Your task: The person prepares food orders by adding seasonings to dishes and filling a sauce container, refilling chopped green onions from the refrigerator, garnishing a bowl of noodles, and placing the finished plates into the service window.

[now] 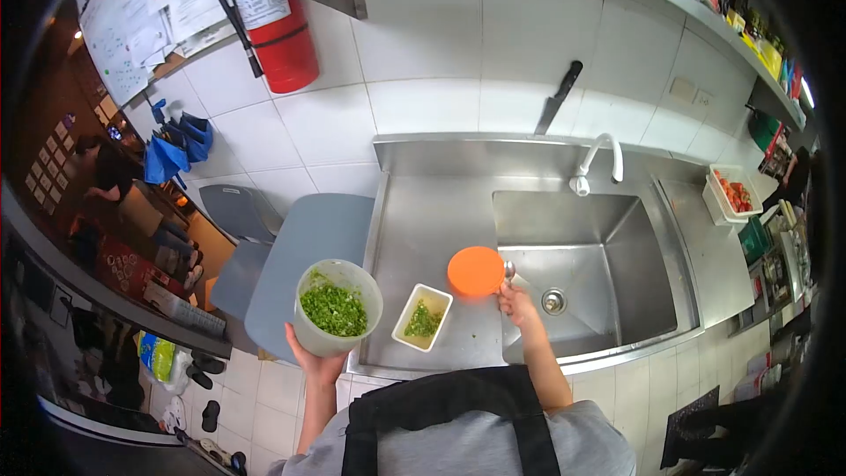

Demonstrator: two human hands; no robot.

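My left hand [315,360] grips a round translucent tub [374,322] from below and tilts it toward me. Chopped green herbs [333,309] fill much of the tub. Fingers closed, my right hand [516,301] holds a metal spoon [509,271], its bowl pointing away from me at the sink's left edge. An orange round lid [476,271] lies flat on the steel drainboard, just left of the spoon. Between my hands stands a small white rectangular container [409,314] with a little of the chopped greens inside.
A steel sink [608,278] with a white faucet [582,178] is at the right. Grey chairs [308,229] stand left of the counter. A knife [559,99] hangs on the tiled wall, near a fire extinguisher [286,53]. A white tub [718,198] holds red pieces. Another person [119,176] is far left.
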